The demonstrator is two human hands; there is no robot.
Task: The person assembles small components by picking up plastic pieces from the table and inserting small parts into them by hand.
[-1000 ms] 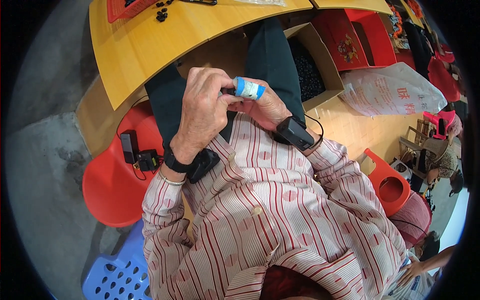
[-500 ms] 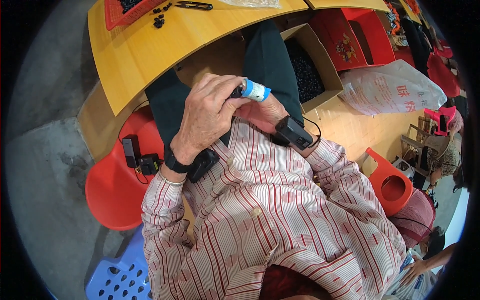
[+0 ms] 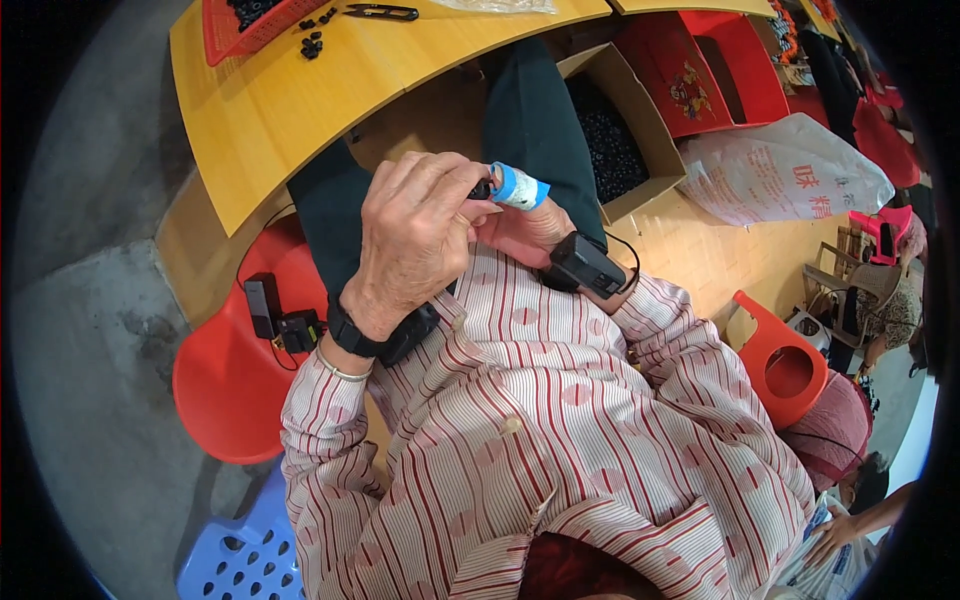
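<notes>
My left hand (image 3: 415,235) and my right hand (image 3: 525,228) meet in front of my lap. Between their fingertips is a small black part (image 3: 481,190), mostly covered by the fingers. The left fingers curl over it from above, back of the hand showing. My right hand closes on it from the other side, its fingers largely hidden behind the left. A blue and white wrap (image 3: 520,187) sits around what looks like the right thumb. Black devices are strapped to both wrists, one of them a box (image 3: 587,266) on the right.
Ahead stands a yellow table (image 3: 300,110) bearing a red basket (image 3: 232,45), loose black parts (image 3: 312,46) and black thread snips (image 3: 381,12). A cardboard box (image 3: 650,190) of black parts stands right of my legs, near a white plastic bag (image 3: 780,175). Red chair (image 3: 225,385) at left.
Both hands stay together, and the blue-wrapped digit has shifted slightly right. The left fingers have moved a little around the black part.
</notes>
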